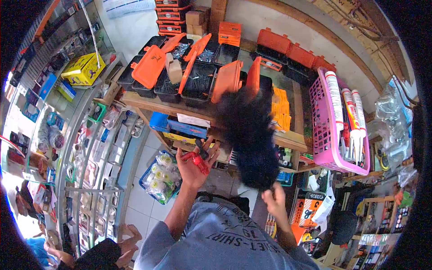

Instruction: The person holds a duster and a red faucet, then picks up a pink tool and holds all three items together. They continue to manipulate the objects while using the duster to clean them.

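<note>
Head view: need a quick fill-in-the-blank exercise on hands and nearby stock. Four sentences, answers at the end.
1. The left hand is open, palm facing ____, with a red object on it.
2. The right hand grips a fluffy ____ duster.
3. White cartridge tubes stand in a ____ plastic basket.
4. Hardware fills several black boxes whose lids are ____.

Missing words: up; black; pink; orange.

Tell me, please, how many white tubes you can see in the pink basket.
3, all in the pink basket: a left tube, slightly apart, then a middle tube and a right tube close together. Others may be hidden deeper inside.
</note>
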A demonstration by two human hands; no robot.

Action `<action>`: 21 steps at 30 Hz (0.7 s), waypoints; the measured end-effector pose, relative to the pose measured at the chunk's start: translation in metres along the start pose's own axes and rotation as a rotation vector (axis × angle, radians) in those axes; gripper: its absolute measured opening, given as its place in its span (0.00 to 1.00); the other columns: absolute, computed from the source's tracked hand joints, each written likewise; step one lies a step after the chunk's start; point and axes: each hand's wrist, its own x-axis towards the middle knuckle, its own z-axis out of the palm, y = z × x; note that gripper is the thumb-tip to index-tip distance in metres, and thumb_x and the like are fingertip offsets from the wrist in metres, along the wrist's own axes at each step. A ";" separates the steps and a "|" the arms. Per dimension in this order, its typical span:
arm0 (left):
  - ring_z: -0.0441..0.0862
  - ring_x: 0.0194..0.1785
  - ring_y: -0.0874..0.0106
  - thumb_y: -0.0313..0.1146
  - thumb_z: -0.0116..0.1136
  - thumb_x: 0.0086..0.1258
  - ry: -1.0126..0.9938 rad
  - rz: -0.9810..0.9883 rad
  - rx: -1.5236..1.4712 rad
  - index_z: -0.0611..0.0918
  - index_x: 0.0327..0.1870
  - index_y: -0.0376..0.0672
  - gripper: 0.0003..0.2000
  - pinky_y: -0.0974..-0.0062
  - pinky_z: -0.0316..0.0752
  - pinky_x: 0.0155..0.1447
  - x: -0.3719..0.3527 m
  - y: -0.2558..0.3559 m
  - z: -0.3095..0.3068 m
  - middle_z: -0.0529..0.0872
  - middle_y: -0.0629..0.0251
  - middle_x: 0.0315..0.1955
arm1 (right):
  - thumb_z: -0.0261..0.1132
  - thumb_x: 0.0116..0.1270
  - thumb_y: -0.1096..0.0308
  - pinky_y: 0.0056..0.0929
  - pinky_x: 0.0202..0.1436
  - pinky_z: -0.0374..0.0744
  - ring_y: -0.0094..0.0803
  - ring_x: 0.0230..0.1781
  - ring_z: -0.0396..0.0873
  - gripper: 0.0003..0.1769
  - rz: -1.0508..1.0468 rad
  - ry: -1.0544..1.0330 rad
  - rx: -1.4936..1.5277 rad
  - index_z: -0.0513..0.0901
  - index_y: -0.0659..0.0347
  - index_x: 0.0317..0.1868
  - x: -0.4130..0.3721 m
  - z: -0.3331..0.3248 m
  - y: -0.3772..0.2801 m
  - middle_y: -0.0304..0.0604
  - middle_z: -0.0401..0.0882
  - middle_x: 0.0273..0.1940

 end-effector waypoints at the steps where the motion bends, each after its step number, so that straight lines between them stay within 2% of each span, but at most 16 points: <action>1: 0.61 0.73 0.51 0.65 0.39 0.69 0.079 0.027 0.015 0.71 0.64 0.37 0.38 0.53 0.56 0.75 0.000 0.000 0.001 0.65 0.51 0.70 | 0.60 0.72 0.56 0.32 0.35 0.76 0.29 0.27 0.74 0.19 -0.070 -0.090 -0.162 0.76 0.67 0.45 -0.006 -0.002 0.015 0.44 0.76 0.31; 2: 0.63 0.72 0.52 0.65 0.38 0.69 0.085 0.108 0.076 0.70 0.66 0.38 0.38 0.53 0.57 0.75 -0.001 -0.003 0.004 0.67 0.51 0.69 | 0.60 0.72 0.59 0.32 0.37 0.76 0.32 0.31 0.77 0.18 0.036 -0.201 -0.170 0.77 0.66 0.53 -0.013 0.000 0.003 0.48 0.79 0.32; 4: 0.62 0.73 0.56 0.62 0.38 0.69 -0.255 0.070 0.004 0.71 0.66 0.39 0.36 0.54 0.54 0.77 0.010 -0.010 -0.014 0.67 0.50 0.69 | 0.59 0.72 0.66 0.31 0.39 0.77 0.34 0.32 0.79 0.19 -0.112 -0.211 -0.234 0.76 0.61 0.62 -0.015 0.011 -0.007 0.47 0.81 0.33; 5: 0.58 0.75 0.53 0.60 0.39 0.69 -0.305 0.048 -0.046 0.68 0.68 0.39 0.36 0.54 0.49 0.78 0.012 -0.007 -0.008 0.63 0.50 0.71 | 0.59 0.72 0.66 0.31 0.39 0.77 0.34 0.32 0.79 0.19 -0.107 -0.208 -0.233 0.76 0.61 0.62 -0.018 0.015 -0.004 0.47 0.81 0.33; 6: 0.58 0.75 0.53 0.60 0.39 0.69 -0.302 0.042 -0.046 0.68 0.68 0.39 0.36 0.54 0.49 0.78 0.012 -0.005 -0.002 0.63 0.50 0.71 | 0.58 0.71 0.70 0.30 0.40 0.77 0.34 0.33 0.79 0.20 -0.080 -0.189 -0.186 0.76 0.63 0.62 -0.022 0.018 0.001 0.48 0.80 0.33; 8: 0.53 0.76 0.52 0.60 0.38 0.70 -0.072 0.085 0.036 0.65 0.70 0.39 0.36 0.54 0.44 0.79 0.008 -0.003 0.014 0.59 0.51 0.73 | 0.58 0.70 0.74 0.29 0.41 0.76 0.34 0.33 0.80 0.20 -0.050 -0.168 -0.144 0.76 0.65 0.62 -0.024 0.018 0.004 0.48 0.79 0.33; 9: 0.53 0.76 0.52 0.60 0.38 0.70 -0.068 0.080 0.035 0.65 0.70 0.39 0.36 0.54 0.44 0.79 0.014 -0.005 -0.004 0.59 0.51 0.73 | 0.58 0.70 0.75 0.28 0.40 0.76 0.33 0.32 0.78 0.20 -0.002 -0.265 -0.167 0.77 0.64 0.62 -0.025 0.017 0.003 0.48 0.79 0.32; 10: 0.52 0.76 0.50 0.58 0.34 0.72 -0.130 0.193 0.632 0.64 0.69 0.40 0.34 0.53 0.44 0.79 0.025 -0.009 -0.036 0.57 0.51 0.74 | 0.58 0.69 0.75 0.28 0.40 0.75 0.33 0.30 0.77 0.20 0.044 -0.363 -0.189 0.77 0.62 0.62 -0.025 0.017 0.001 0.47 0.78 0.31; 11: 0.50 0.77 0.48 0.56 0.30 0.75 -0.191 0.303 1.233 0.64 0.69 0.42 0.31 0.51 0.43 0.79 0.030 -0.009 -0.039 0.55 0.52 0.75 | 0.58 0.65 0.81 0.25 0.46 0.78 0.35 0.35 0.80 0.27 0.128 -0.462 -0.322 0.76 0.53 0.65 -0.023 0.015 -0.004 0.49 0.83 0.42; 12: 0.50 0.77 0.48 0.56 0.30 0.75 -0.194 0.299 1.236 0.64 0.69 0.42 0.31 0.51 0.43 0.79 0.031 -0.009 -0.041 0.55 0.52 0.75 | 0.58 0.65 0.81 0.25 0.46 0.78 0.35 0.35 0.80 0.27 0.130 -0.459 -0.319 0.76 0.53 0.65 -0.022 0.016 -0.004 0.49 0.83 0.42; 14: 0.55 0.76 0.55 0.62 0.34 0.72 -0.396 0.022 -0.007 0.64 0.70 0.40 0.36 0.54 0.45 0.79 0.027 -0.009 -0.034 0.61 0.51 0.72 | 0.57 0.64 0.83 0.26 0.46 0.78 0.34 0.35 0.80 0.29 0.035 -0.288 -0.220 0.76 0.53 0.65 -0.020 0.020 -0.003 0.50 0.83 0.41; 15: 0.55 0.74 0.46 0.62 0.33 0.73 -0.102 0.119 -0.014 0.63 0.69 0.40 0.36 0.50 0.44 0.78 0.020 -0.005 -0.014 0.60 0.51 0.73 | 0.57 0.64 0.83 0.26 0.46 0.78 0.34 0.35 0.80 0.29 0.039 -0.289 -0.219 0.76 0.53 0.65 -0.020 0.020 -0.003 0.50 0.83 0.41; 16: 0.55 0.74 0.46 0.62 0.33 0.73 -0.097 0.120 -0.014 0.63 0.69 0.40 0.36 0.50 0.44 0.78 0.020 -0.005 -0.014 0.60 0.51 0.73 | 0.57 0.63 0.83 0.26 0.47 0.78 0.35 0.36 0.81 0.29 0.061 -0.305 -0.192 0.76 0.53 0.65 -0.019 0.020 -0.002 0.50 0.83 0.41; 18: 0.56 0.74 0.48 0.63 0.33 0.72 -0.376 0.021 -0.002 0.66 0.69 0.41 0.36 0.51 0.45 0.78 0.022 -0.005 -0.014 0.63 0.52 0.71 | 0.58 0.63 0.83 0.26 0.47 0.78 0.36 0.37 0.81 0.29 0.078 -0.328 -0.167 0.76 0.53 0.65 -0.014 0.017 -0.005 0.51 0.83 0.42; 19: 0.56 0.74 0.48 0.63 0.33 0.72 -0.375 0.026 -0.002 0.66 0.69 0.41 0.36 0.51 0.45 0.78 0.021 -0.003 -0.013 0.63 0.52 0.71 | 0.58 0.63 0.83 0.26 0.46 0.77 0.36 0.36 0.81 0.29 0.102 -0.347 -0.186 0.77 0.53 0.64 -0.011 0.014 -0.009 0.50 0.84 0.42; 21: 0.59 0.74 0.57 0.66 0.33 0.70 -0.162 0.032 0.066 0.68 0.69 0.45 0.37 0.52 0.51 0.76 0.014 0.002 0.002 0.61 0.57 0.73 | 0.58 0.63 0.84 0.26 0.45 0.77 0.36 0.36 0.81 0.29 0.125 -0.367 -0.205 0.77 0.54 0.64 -0.006 0.015 -0.009 0.50 0.84 0.41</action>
